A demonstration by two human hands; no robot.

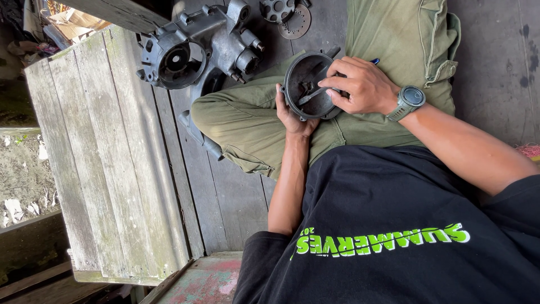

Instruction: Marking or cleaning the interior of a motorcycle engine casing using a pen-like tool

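Round metal cover [306,84], centre frame: rigid, seemingly hefty and greasy, best held by its rim, where the left hand [292,115] cups it while right hand [360,87] fingers pinch a tool [315,95] inside.

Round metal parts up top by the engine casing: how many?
2: a hub-like round part at the top edge, cropped, and a flat perforated disc beside it. More may lie outside the frame.

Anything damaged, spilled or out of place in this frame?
Nothing stands out. The left hand cradles a round dark cover on the lap while the right hand works a tool inside it. An engine casing lies on the boards.
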